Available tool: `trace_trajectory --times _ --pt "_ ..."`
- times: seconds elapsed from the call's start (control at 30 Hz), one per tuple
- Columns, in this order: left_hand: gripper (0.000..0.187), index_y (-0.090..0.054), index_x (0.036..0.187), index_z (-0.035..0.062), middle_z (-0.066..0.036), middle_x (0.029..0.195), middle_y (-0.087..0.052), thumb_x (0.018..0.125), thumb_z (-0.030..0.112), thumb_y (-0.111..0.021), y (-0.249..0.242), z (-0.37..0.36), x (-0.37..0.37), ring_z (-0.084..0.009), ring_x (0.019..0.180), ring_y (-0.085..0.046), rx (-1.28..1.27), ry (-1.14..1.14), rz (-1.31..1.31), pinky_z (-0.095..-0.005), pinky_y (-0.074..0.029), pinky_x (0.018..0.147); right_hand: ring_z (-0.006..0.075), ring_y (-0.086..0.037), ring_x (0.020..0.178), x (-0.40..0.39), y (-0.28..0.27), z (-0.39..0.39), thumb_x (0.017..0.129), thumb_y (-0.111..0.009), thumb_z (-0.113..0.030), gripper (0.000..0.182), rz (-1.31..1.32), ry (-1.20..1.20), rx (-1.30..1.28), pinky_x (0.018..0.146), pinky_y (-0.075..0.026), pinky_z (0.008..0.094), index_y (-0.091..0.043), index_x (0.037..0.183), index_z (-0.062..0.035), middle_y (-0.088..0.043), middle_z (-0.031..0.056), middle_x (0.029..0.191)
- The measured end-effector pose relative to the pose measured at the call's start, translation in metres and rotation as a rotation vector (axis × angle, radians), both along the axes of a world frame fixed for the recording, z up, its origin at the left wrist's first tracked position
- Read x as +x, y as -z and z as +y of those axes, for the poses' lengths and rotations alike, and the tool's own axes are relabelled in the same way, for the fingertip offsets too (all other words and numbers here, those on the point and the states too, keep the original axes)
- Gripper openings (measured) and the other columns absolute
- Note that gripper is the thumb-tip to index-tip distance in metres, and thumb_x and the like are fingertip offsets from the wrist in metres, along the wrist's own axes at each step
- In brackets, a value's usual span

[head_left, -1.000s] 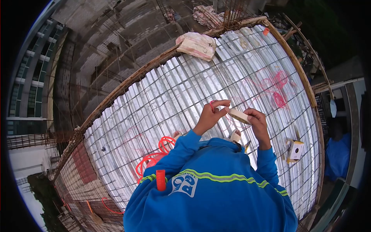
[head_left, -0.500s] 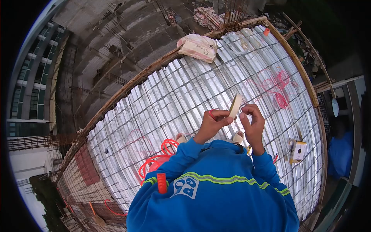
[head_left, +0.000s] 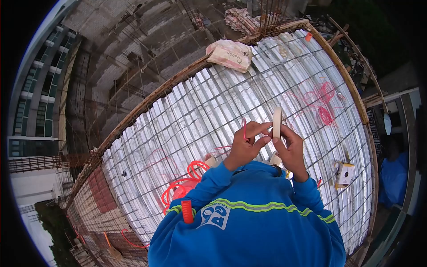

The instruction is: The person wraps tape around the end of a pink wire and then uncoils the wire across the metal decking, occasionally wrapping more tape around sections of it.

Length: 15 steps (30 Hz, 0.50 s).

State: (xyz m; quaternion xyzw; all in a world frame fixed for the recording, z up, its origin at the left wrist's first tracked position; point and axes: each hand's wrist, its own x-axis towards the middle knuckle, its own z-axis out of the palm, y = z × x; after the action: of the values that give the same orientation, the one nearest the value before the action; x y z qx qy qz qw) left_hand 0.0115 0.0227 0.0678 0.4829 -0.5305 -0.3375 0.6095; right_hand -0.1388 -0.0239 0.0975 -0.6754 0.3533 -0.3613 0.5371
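Note:
My left hand [head_left: 246, 147] and my right hand [head_left: 289, 147] are raised together over the corrugated metal deck [head_left: 213, 98]. A cream roll of tape [head_left: 277, 122] stands on edge between them, gripped by my right hand. A thin red tube end [head_left: 244, 128] sticks up from my left hand's fingers, which also touch the tape. Both arms wear blue sleeves with a yellow-green reflective stripe.
Coils of orange-red conduit [head_left: 180, 184] lie by my left elbow. More red tubing [head_left: 322, 104] lies at the right. A cement sack [head_left: 229, 53] rests on the far edge. A small white box [head_left: 343, 174] sits at the right. Rebar mesh covers the deck; beyond its wooden edge is a drop.
The hands have drawn closer together. The tape roll turned from lying flat in my right hand to standing upright on edge between both hands.

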Motion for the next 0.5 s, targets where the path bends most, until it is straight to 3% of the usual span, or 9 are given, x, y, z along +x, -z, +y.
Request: trace_trajectory --times 0.13,0.2,0.27,0.5 --pt "0.034 -0.063 0.104 0.0095 -0.001 0.077 -0.057 0.071 0.009 -0.071 -0.007 -0.001 -0.002 -0.0033 0.050 -0.038 0.017 -0.013 -0.070 -0.0182 -0.029 0.044 0.0155 -0.050 0.068 0.002 -0.005 0.002 0.076 -0.054 -0.004 0.027 0.027 -0.028 -0.115 0.063 -0.042 0.0277 -0.054 0.103 0.0032 -0.057 0.0108 0.079" --pt "0.033 -0.064 0.102 0.0097 -0.002 0.078 -0.058 0.070 0.008 -0.072 -0.003 -0.002 -0.002 -0.0043 0.052 -0.041 0.012 -0.034 -0.120 -0.0193 -0.031 0.044 0.0204 -0.051 0.068 0.000 -0.011 0.002 0.074 -0.055 0.000 0.030 0.161 -0.058 -0.160 0.064 -0.042 0.0287 -0.052 0.104 0.0037 -0.054 0.0142 0.079" --pt "0.029 -0.066 0.096 0.0093 -0.002 0.079 -0.059 0.067 0.006 -0.073 0.003 -0.004 -0.005 -0.0061 0.054 -0.045 -0.117 -0.085 -0.130 -0.0208 -0.033 0.044 0.0226 -0.052 0.068 -0.001 -0.010 0.002 0.074 -0.055 0.000 0.030 0.165 -0.053 -0.166 0.063 -0.042 0.0299 -0.052 0.104 0.0037 -0.053 0.0148 0.078" --pt "0.023 -0.065 0.087 0.0072 -0.003 0.079 -0.059 0.065 0.004 -0.074 0.005 -0.006 -0.007 -0.0052 0.054 -0.046 -0.134 -0.133 -0.171 -0.0206 -0.033 0.044 0.0332 -0.053 0.071 -0.004 -0.011 0.002 0.074 -0.054 0.003 0.033 0.272 -0.075 -0.235 0.062 -0.042 0.0346 -0.049 0.107 0.0033 -0.051 0.0178 0.082"
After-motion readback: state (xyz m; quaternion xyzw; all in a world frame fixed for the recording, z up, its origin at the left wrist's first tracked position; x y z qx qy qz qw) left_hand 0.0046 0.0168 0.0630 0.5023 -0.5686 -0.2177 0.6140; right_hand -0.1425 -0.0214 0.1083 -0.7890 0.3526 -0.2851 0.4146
